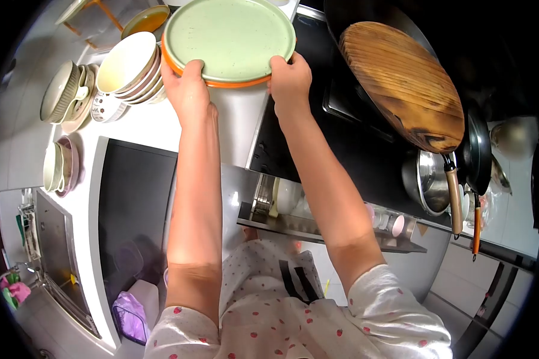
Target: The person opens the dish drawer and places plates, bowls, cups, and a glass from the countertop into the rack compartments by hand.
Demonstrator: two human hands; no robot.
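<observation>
Both my hands grip a small stack of round plates at the top of the view, a pale green plate on top and an orange rim beneath it. My left hand holds the near left edge, thumb on the green rim. On the near right edge is my right hand, its thumb also over the rim. Fingers under the plates are hidden. Just left of my left hand, a stack of bowls stands on the white counter.
Right of my arms, a round wooden lid lies over a dark pan on the black stove. A metal bowl and pan handles are beyond it. Below, a drawer stands open. More bowls and a sink are at left.
</observation>
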